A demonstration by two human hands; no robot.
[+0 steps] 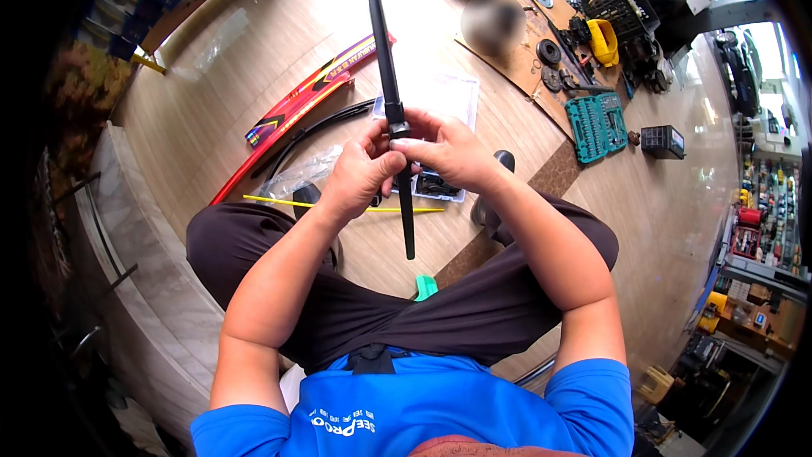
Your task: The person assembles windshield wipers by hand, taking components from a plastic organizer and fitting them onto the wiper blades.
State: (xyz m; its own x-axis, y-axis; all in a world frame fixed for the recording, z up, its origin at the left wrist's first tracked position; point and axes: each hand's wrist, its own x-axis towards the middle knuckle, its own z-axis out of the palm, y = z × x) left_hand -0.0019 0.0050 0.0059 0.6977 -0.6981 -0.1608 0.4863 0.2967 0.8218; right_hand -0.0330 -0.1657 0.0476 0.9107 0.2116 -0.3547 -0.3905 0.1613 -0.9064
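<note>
A long black wiper blade (386,55) stands nearly upright in the picture in front of me, its lower end tapering between my knees. My left hand (359,176) is closed on it from the left, around the connector at its middle. From the other side my right hand (447,151) grips the same connector with thumb and fingers. What the fingertips do behind the blade is hidden. Just beyond and below my hands lies a clear plastic case (461,101) with small black parts (436,184). Yellow strips (406,209) lie on the floor beneath the blade.
Left of my hands are red packaging sleeves (309,89), black curved strips (317,131) and clear plastic film (300,171). A green piece (425,288) lies between my legs. To the right sit an open teal socket set (596,125), a black box (663,142) and cardboard (537,89) with loose parts.
</note>
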